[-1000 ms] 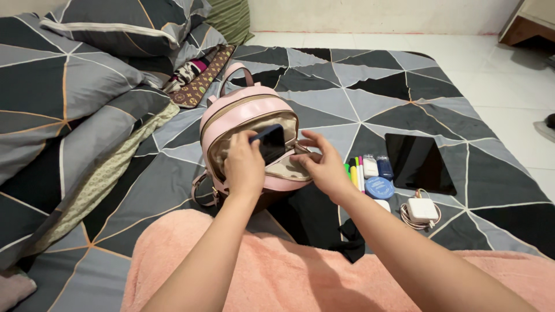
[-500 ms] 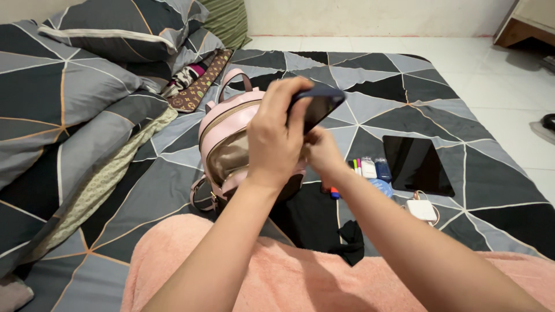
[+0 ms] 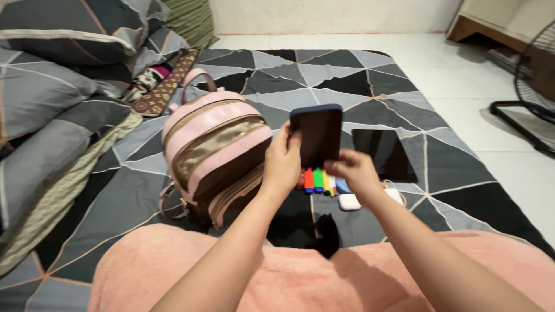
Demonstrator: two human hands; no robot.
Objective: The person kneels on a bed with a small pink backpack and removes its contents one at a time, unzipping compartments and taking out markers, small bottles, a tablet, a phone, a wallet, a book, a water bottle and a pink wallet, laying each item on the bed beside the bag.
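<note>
My left hand [image 3: 282, 163] grips a dark blue phone [image 3: 316, 135] by its left edge and holds it upright with the black screen toward me. My right hand [image 3: 354, 173] touches the phone's lower right corner with its fingertips. A pink backpack [image 3: 209, 151] with an open top pocket stands on the bed just left of the hands. Below the phone lie several coloured markers [image 3: 317, 181] and a small white case [image 3: 348, 201].
A black tablet [image 3: 384, 154] lies flat on the patterned bedsheet [image 3: 370, 81] right of the phone. Pillows and a folded blanket [image 3: 52, 104] pile up at the left. A peach towel [image 3: 300, 277] covers my lap. A fan [image 3: 532, 86] stands on the white floor at right.
The phone came out of the backpack's pocket in my left hand and now stands upright to the right of the bag. My right hand left the bag's rim and met the phone.
</note>
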